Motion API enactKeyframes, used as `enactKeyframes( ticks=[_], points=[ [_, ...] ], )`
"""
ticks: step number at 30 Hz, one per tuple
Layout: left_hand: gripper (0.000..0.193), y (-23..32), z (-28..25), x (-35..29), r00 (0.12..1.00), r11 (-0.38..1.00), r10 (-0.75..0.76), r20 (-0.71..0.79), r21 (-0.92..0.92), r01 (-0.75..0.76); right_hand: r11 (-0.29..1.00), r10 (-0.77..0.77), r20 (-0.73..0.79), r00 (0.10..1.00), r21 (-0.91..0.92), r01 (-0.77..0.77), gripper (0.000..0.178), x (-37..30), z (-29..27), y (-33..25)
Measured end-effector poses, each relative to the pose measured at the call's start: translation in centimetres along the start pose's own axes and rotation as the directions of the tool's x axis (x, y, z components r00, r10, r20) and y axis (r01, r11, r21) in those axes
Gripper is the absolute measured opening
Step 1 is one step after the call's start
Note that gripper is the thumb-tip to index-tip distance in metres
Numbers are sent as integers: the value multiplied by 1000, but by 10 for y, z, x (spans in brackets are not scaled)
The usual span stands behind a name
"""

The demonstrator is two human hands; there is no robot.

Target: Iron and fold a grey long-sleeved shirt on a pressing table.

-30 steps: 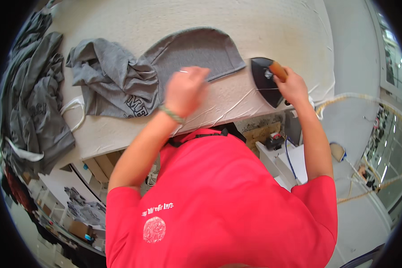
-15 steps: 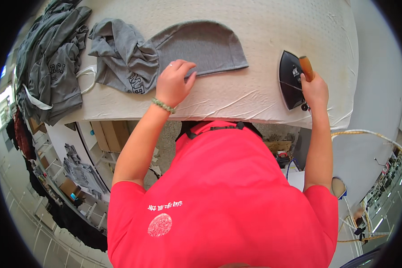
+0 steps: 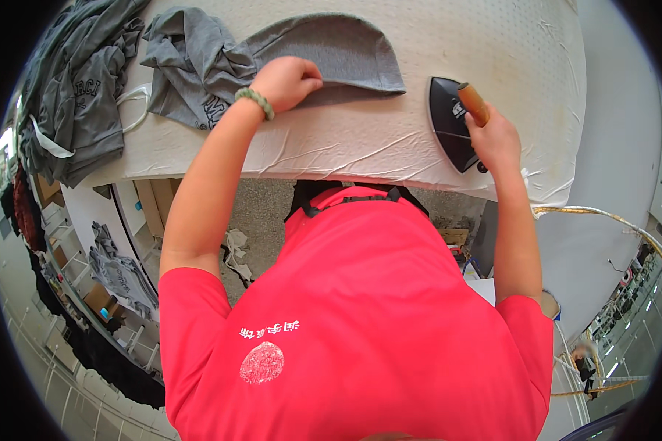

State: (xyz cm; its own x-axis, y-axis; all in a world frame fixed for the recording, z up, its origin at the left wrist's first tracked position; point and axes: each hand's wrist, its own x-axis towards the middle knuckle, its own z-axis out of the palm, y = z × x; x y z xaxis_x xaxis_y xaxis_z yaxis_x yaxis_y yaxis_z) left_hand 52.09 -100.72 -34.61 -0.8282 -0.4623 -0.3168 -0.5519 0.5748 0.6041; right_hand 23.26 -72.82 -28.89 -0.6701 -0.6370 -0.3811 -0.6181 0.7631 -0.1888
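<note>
A grey hooded sweatshirt (image 3: 198, 62) lies on the white padded ironing table (image 3: 360, 143), its hood (image 3: 342, 48) spread flat to the right. My left hand (image 3: 287, 81), a green bead bracelet at the wrist, is closed on the lower edge of the hood. My right hand (image 3: 493, 136) grips the brown wooden handle of a black iron (image 3: 449, 121), which rests on the table to the right of the hood, apart from it.
A pile of grey sweatshirts (image 3: 73, 95) lies at the table's left end. More folded garments sit on shelves (image 3: 118, 272) under the table at the left. A hose or cable (image 3: 603, 217) runs off to the right.
My left hand has gone from lying flat on the hood to gripping its lower edge. The iron stays at the hood's right with my right hand on its handle.
</note>
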Motion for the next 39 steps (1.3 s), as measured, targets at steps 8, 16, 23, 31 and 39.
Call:
enactKeyframes(
  ticks=[8, 16, 23, 31, 39],
  points=[
    [25, -28, 1, 25, 977, 927, -201, -68, -336, 167, 995, -72, 24, 997, -67, 73, 45, -40, 19, -34],
    [33, 33, 39, -18, 926, 951, 288, -244, 185, -247, 996, -72, 12, 997, -47, 73, 46, -33, 17, -28],
    [15, 69, 89, 36, 933, 845, 289, -213, 515, -144, 991, 130, -74, 989, -19, -132, 39, 23, -10, 18],
    [30, 74, -63, 60, 978, 787, -147, 147, -582, 205, 986, 166, -185, 969, -3, -170, 34, 38, -29, 37],
    [23, 215, -247, 18, 650, 42, -180, -738, -666, -745, 985, 169, -168, 971, 56, -161, 35, 33, -30, 44]
  ],
)
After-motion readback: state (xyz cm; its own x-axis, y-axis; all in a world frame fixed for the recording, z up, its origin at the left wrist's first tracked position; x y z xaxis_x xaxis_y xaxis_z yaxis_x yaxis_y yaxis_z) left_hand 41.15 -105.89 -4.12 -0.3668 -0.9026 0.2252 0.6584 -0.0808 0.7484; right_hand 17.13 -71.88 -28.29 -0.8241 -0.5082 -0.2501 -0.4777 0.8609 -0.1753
